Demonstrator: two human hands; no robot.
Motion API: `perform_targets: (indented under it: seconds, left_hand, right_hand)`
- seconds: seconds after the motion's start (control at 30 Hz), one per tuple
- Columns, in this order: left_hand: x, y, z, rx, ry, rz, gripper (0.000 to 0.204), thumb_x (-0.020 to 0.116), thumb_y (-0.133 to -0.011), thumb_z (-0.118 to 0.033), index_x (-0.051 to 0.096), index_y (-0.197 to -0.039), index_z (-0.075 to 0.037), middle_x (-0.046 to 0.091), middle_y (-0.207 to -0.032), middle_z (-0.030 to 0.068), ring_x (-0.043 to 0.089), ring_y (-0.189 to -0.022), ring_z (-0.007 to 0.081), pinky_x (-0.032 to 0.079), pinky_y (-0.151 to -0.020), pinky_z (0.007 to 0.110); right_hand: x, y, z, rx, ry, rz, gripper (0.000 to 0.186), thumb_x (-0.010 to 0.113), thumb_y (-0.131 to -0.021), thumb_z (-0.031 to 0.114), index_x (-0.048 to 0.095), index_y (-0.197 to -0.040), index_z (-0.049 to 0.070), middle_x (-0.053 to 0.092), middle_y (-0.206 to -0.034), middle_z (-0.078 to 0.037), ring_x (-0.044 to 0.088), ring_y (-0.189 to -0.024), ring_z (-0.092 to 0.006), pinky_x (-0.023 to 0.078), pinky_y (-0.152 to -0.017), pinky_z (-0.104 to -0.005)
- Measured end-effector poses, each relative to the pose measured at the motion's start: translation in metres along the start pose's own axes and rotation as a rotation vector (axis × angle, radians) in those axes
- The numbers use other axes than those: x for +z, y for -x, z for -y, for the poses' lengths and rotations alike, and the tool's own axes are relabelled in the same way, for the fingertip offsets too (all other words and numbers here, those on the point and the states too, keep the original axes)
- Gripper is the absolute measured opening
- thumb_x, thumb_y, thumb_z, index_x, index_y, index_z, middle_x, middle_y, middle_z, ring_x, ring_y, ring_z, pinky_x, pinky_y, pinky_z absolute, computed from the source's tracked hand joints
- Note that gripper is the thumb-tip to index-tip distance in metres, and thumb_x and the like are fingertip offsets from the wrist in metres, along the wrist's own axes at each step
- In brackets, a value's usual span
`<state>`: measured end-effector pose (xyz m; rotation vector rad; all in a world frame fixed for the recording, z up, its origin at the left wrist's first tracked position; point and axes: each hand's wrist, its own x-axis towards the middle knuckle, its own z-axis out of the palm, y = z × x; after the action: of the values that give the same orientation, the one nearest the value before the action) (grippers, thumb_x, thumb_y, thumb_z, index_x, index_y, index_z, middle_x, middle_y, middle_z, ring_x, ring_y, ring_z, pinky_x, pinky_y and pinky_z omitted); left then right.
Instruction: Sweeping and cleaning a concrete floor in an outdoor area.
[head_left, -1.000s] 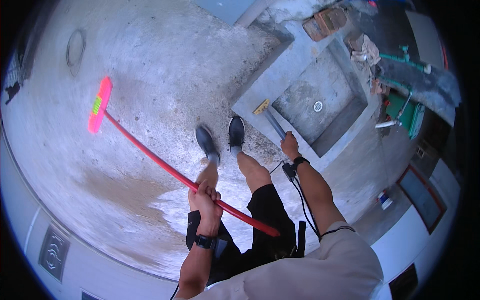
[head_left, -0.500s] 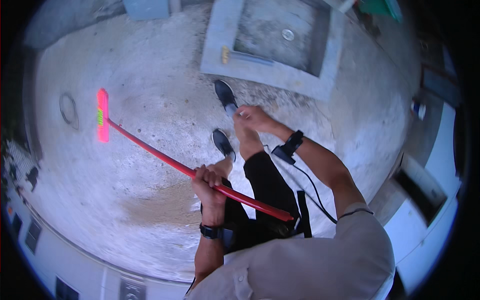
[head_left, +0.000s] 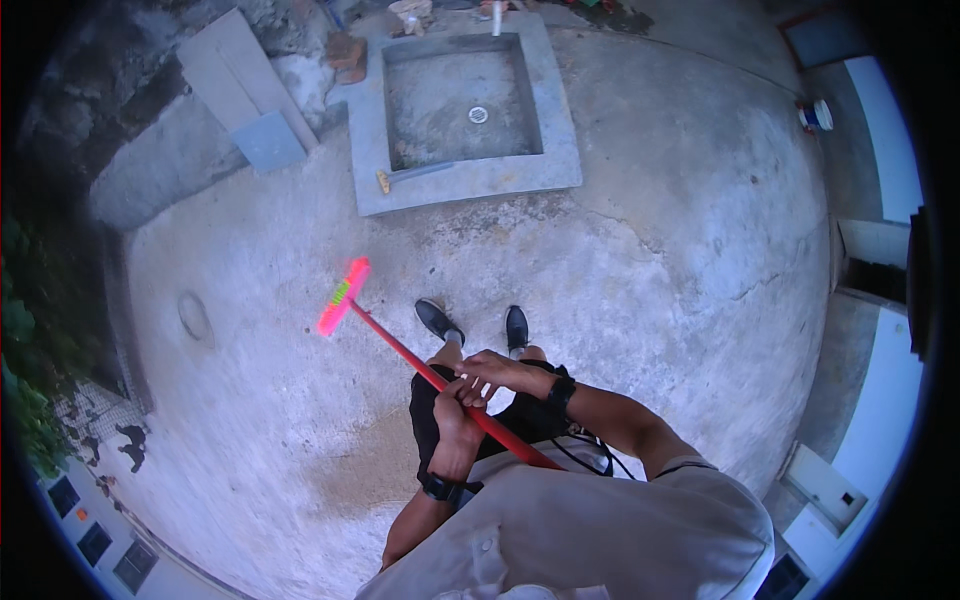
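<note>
My left hand (head_left: 457,412) is wrapped round the red handle of a broom (head_left: 398,347), in front of my waist. The handle slants forward and left from my body to a head of pink bristles with a green patch (head_left: 343,296), out over the concrete. Just above the left hand is my right hand (head_left: 492,372), palm down over the handle, its fingers loosely stretched. Whether its fingertips touch the handle or the left hand, I cannot tell.
Ahead is a low concrete basin (head_left: 463,176) with a drain; a brush-like tool (head_left: 415,174) lies on its near rim. Boards (head_left: 250,80) lean at the upper left. A wire-like ring (head_left: 194,316) lies on the floor left. A small bucket (head_left: 816,115) stands far right.
My right hand has come up from my lower leg to the broom handle. The raised leg is down, both shoes on the floor. The broom head has swung in, closer to my feet.
</note>
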<state>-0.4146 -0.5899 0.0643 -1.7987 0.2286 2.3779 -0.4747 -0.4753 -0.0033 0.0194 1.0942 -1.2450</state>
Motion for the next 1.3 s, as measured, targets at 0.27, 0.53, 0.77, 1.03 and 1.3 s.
perform_targets:
  seconds: [0.27,0.53,0.77,1.03,1.3]
  left_hand:
    - [0.024,0.043,0.131,-0.137,-0.304,0.006,0.007,0.051,-0.090,-0.010,0.050,-0.084,-0.009,0.043,-0.063,-0.0041,0.039,-0.050,0.0053,0.036,-0.045,0.019]
    - [0.079,0.047,0.218,-0.290,-0.527,0.173,0.013,0.059,-0.088,-0.013,0.052,-0.079,-0.008,0.050,-0.067,-0.0013,0.044,-0.050,0.0060,0.038,-0.045,0.021]
    - [0.088,0.078,0.212,-0.534,-0.679,0.373,0.012,0.060,-0.088,-0.016,0.050,-0.090,-0.010,0.048,-0.067,-0.0030,0.039,-0.048,0.0035,0.033,-0.044,0.020]
    - [0.040,0.062,0.157,-0.505,-0.134,0.333,0.017,0.049,-0.095,-0.019,0.044,-0.081,-0.012,0.038,-0.060,-0.0043,0.034,-0.041,0.0027,0.030,-0.036,0.017]
    - [0.005,0.171,0.123,-0.263,0.114,0.169,0.016,0.045,-0.094,-0.012,0.040,-0.079,-0.009,0.038,-0.064,-0.0032,0.034,-0.046,0.0047,0.032,-0.042,0.019]
  right_hand:
    - [-0.025,0.137,-0.032,-0.030,-0.357,-0.294,0.051,0.059,-0.087,0.047,0.055,-0.107,0.000,0.060,-0.083,-0.008,0.062,-0.073,-0.0148,0.050,-0.055,-0.0245]
    - [-0.080,0.195,-0.078,-0.111,-0.662,-0.546,0.030,0.061,-0.083,0.036,0.056,-0.078,0.006,0.054,-0.064,-0.002,0.047,-0.046,-0.0116,0.038,-0.039,-0.0252]
    - [-0.158,0.183,-0.085,-0.323,-0.569,-1.099,0.009,0.058,-0.079,0.007,0.055,-0.083,-0.001,0.052,-0.061,-0.006,0.051,-0.048,-0.0174,0.044,-0.043,-0.0304]
    - [-0.152,0.041,-0.050,-0.148,0.076,-1.019,0.017,0.064,-0.072,0.015,0.058,-0.071,-0.002,0.061,-0.066,-0.013,0.062,-0.058,-0.0214,0.048,-0.045,-0.0381]
    - [0.028,-0.045,-0.076,-0.167,0.100,-0.565,0.019,0.061,-0.071,0.013,0.060,-0.068,-0.005,0.059,-0.056,-0.012,0.057,-0.046,-0.0221,0.045,-0.042,-0.0360]
